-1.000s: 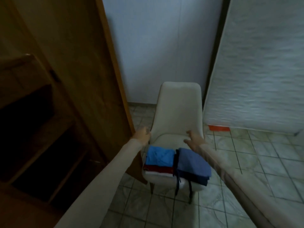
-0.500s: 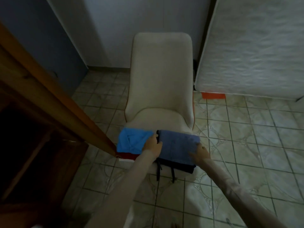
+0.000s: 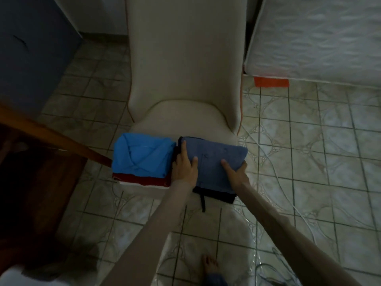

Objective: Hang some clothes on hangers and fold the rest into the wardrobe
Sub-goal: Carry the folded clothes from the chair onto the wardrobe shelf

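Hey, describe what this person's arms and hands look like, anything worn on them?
Both arms run bare from the bottom of the picture to the wrist, with no sleeves showing. The left hand and the right hand wear no gloves, and no rings, watch or bracelet can be made out in the dim light.

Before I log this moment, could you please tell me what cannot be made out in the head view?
- Wooden wardrobe interior: too dark to see, cut by the left edge.
- Dark garment under the folded grey-blue garment: mostly covered, type unclear.
- Red folded garment: hidden under the bright blue folded shirt.
- Right hand fingers: tucked beneath the stack's side.
- Left hand: grip unclear, lies flat.
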A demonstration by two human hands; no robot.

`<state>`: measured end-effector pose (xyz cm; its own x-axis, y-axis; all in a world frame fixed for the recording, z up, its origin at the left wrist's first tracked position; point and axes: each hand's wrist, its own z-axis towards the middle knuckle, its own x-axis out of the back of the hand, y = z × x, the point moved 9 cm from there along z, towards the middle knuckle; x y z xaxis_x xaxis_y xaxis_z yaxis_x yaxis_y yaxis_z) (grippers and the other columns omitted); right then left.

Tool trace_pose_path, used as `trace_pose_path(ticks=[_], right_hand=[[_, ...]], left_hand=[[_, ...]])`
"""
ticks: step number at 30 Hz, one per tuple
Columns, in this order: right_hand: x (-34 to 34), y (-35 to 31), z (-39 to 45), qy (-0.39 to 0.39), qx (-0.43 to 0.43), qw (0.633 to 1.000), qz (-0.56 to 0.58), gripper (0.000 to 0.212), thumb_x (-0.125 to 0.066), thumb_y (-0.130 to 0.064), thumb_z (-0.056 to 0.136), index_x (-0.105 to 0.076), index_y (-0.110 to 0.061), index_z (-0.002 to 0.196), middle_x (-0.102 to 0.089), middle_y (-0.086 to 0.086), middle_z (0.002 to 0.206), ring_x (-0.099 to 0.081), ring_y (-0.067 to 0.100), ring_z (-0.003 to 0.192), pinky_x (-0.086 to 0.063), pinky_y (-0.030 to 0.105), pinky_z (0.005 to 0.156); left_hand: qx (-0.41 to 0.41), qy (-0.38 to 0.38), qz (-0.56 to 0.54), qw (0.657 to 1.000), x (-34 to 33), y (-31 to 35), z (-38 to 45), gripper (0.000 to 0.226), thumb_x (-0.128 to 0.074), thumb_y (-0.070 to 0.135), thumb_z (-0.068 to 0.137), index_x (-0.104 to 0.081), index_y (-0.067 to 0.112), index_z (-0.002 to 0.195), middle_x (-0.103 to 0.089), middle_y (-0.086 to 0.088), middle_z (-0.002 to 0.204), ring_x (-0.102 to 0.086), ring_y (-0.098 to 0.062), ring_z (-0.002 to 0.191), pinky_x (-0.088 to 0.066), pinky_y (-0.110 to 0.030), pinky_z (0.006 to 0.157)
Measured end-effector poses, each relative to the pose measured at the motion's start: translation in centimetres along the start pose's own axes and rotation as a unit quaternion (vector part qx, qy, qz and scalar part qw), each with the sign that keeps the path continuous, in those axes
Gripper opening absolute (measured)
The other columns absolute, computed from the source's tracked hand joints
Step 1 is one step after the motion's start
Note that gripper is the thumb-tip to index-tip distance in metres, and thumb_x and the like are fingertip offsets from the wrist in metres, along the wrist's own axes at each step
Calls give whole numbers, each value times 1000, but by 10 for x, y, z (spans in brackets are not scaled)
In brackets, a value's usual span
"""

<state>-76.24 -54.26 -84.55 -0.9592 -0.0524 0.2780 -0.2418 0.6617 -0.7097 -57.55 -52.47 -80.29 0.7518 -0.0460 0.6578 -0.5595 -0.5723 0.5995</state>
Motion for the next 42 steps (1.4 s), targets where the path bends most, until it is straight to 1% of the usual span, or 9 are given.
trace_pose_path(ticks=[4, 10, 19, 23, 27, 31, 35, 40, 42], right_hand=[[5, 4, 6, -17, -4, 1000, 4, 83, -60, -42, 87, -10, -16, 149, -32, 11, 150, -37, 34, 133, -34, 38, 104], [11, 12, 24, -59, 15, 998, 26, 80, -65, -41, 83, -21, -15, 145, -39, 9, 145, -43, 30, 128, -39, 36, 102], [31, -1, 42, -96, 80, 991, -44, 69, -60, -45, 86, -28, -22, 143, -45, 6, 140, -48, 21, 121, -38, 26, 93], [22, -16, 21, -91, 187, 977, -43, 89, -58, -49, 85, 10, -46, 141, -18, 1, 156, -29, 19, 139, -29, 38, 114], [19, -20, 16, -83, 261, 950, -147, 65, -46, -33, 97, 3, -45, 138, 5, 5, 158, -17, 23, 142, -19, 32, 114], [13, -18, 14, -111, 292, 924, -220, 49, -36, -36, 98, -9, -49, 136, -2, 10, 156, -27, 30, 138, -28, 26, 107], [9, -14, 23, -137, 269, 932, -199, 72, -56, -50, 81, -11, -52, 138, -3, 5, 156, -29, 28, 137, -33, 29, 105], [3, -7, 40, -162, 225, 946, -167, 77, -58, -58, 73, -13, -58, 135, -13, 2, 155, -32, 25, 136, -33, 27, 104], [2, -2, 46, -173, 198, 956, -130, 79, -65, -61, 70, -16, -62, 131, -20, 0, 153, -34, 22, 134, -34, 36, 110]], left_hand=[[65, -1, 5, 998, -7, -5, 6, 61, -30, 45, 99, 7, 38, 148, -6, -15, 156, -15, -37, 139, -19, -49, 110], [80, 7, 34, 996, -12, -5, 7, 60, -27, 49, 98, 7, 38, 147, -29, -20, 147, -32, -37, 131, -28, -47, 107], [100, 41, 24, 994, -29, -5, -8, 57, -25, 50, 98, 0, 35, 147, -28, -21, 146, -29, -33, 131, -23, -46, 107], [52, 54, -29, 997, -24, -16, -2, 59, -23, 48, 99, 15, 41, 143, -11, -19, 154, -22, -33, 137, -20, -46, 110], [-62, 47, 27, 997, -31, 0, -3, 52, -15, 51, 93, 17, 48, 134, 10, -14, 156, -9, -32, 143, -19, -45, 114], [-84, 21, 29, 996, -38, -5, 8, 52, -17, 58, 91, 10, 52, 136, 10, -11, 157, -4, -30, 144, -14, -45, 116], [-87, -28, -38, 995, -46, -11, 18, 75, -21, 92, 64, 15, 69, 126, 9, 2, 158, -1, -24, 145, -14, -49, 117], [-36, -80, -92, 992, -53, -15, 23, 73, -34, 89, 64, 11, 76, 120, 2, 6, 159, -8, -25, 145, -21, -53, 114], [-18, -91, -118, 989, -50, -15, 23, 77, -40, 82, 69, 5, 68, 130, -2, 7, 158, -11, -23, 144, -21, -47, 115]])
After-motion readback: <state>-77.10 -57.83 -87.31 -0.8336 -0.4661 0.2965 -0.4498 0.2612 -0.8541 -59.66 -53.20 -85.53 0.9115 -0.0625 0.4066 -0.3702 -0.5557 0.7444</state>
